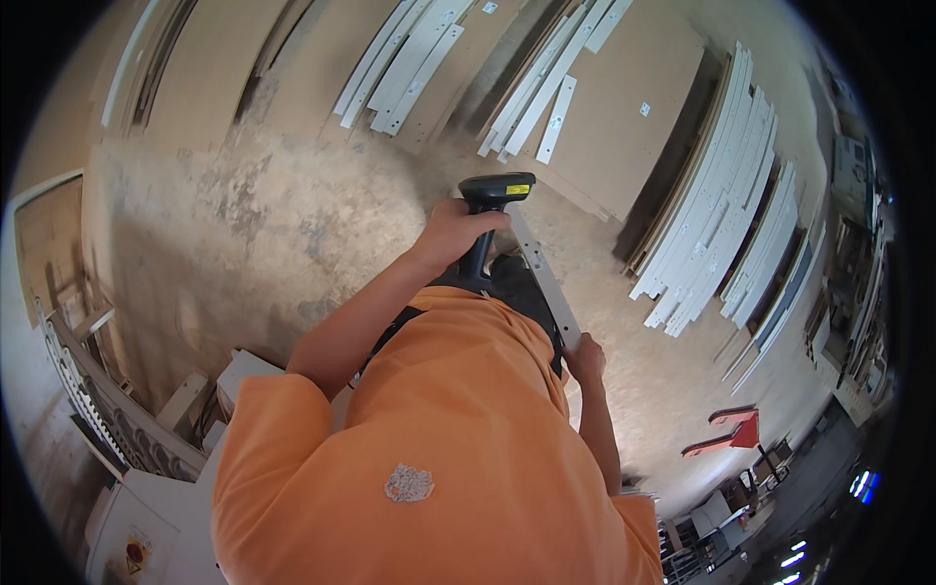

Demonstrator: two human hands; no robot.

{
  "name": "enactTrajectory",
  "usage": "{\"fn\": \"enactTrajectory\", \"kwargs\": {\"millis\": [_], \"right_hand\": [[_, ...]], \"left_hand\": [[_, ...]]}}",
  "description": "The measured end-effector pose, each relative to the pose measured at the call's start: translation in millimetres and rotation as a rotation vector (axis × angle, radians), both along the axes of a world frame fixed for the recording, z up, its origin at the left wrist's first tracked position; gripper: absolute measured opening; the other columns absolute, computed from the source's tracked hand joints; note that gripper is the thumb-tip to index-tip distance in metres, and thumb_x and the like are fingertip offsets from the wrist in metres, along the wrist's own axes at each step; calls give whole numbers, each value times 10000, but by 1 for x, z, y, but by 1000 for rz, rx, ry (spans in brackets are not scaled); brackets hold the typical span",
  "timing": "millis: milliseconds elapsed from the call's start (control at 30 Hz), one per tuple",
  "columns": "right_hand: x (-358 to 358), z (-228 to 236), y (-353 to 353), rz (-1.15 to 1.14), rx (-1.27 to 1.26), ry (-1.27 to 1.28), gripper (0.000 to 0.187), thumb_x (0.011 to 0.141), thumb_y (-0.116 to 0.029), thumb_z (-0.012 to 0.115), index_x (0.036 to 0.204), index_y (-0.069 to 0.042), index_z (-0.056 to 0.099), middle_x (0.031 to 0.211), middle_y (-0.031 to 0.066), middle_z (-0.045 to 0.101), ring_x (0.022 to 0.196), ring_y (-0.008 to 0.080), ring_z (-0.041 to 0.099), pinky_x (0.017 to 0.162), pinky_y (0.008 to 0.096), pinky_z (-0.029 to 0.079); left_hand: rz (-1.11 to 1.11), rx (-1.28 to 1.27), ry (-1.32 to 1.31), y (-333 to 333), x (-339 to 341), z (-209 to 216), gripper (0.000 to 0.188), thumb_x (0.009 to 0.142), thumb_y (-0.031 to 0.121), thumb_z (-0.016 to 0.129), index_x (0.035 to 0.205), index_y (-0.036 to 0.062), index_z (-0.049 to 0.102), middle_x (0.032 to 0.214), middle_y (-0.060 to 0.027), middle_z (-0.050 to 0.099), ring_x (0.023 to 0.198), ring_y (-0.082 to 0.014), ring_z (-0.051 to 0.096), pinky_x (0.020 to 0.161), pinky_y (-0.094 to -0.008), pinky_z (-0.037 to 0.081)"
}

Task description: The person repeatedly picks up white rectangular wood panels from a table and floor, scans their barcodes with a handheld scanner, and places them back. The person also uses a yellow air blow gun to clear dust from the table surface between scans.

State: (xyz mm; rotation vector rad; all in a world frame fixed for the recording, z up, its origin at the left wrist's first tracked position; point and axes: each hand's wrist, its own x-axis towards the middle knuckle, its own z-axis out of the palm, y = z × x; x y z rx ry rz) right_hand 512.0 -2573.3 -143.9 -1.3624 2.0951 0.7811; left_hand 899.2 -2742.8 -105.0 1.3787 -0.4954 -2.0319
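Observation:
My left hand [456, 234] is closed around the handle of a black handheld barcode scanner [495, 185], held upright in front of my waist. A yellow label shows on the scanner's head. Beside it runs a narrow white strip of board [542, 272] with small holes along its face. The strip's upper end lies close to my left thumb; whether the thumb touches it I cannot tell. Around the strip's lower end, by my right hip, my right hand [585, 359] is closed, its fingers partly hidden.
Brown board stacks [624, 117] lie ahead on the concrete floor [244, 224], with white strips [556, 119] on top. More long white strips [717, 200] are piled at the right. A red pallet jack [743, 429] stands at lower right. A white machine cabinet [161, 522] is at lower left.

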Motion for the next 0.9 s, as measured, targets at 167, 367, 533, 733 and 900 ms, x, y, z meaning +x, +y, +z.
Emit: {"fn": "enactTrajectory", "kwargs": {"millis": [167, 367, 533, 733, 900], "right_hand": [[16, -5, -56, 70, -84, -31, 506, 760, -368, 803, 1065, -3, 629, 1004, 261, 723, 991, 445, 694, 857, 527, 554], [45, -38, -140, 86, -115, -139, 542, 765, -391, 783, 1090, 13, 626, 1034, 264, 720, 1015, 446, 687, 874, 528, 544], [67, -68, -222, 118, -83, -233, 575, 767, -417, 772, 1122, 10, 623, 1060, 263, 719, 1044, 439, 682, 892, 517, 539], [99, -91, -318, 176, -61, -261, 559, 768, -400, 750, 1137, 1, 623, 1071, 248, 720, 1062, 425, 681, 908, 503, 540], [138, -111, -363, 233, -78, -278, 561, 766, -368, 746, 1156, 11, 606, 1083, 246, 714, 1081, 424, 676, 930, 501, 541]], "left_hand": [[-38, -22, 71, 4, -1, 7, 326, 838, 284, 781, 933, -15, 691, 728, -71, 668, 626, -141, 657, 555, -285, 522], [-46, 29, 32, 1, 7, -1, 361, 835, 313, 796, 985, 0, 699, 749, -50, 677, 625, -127, 653, 539, -263, 510], [108, 178, -70, -14, 20, 7, 363, 850, 333, 764, 997, 8, 694, 720, -52, 684, 549, -94, 606, 429, -240, 394], [270, 287, -128, -47, 20, 23, 387, 832, 350, 757, 956, -9, 680, 701, -60, 685, 508, -92, 581, 401, -241, 374], [268, 307, -176, -63, 12, 26, 336, 865, 326, 750, 919, 0, 692, 693, -67, 686, 517, -97, 589, 412, -239, 387]]}}
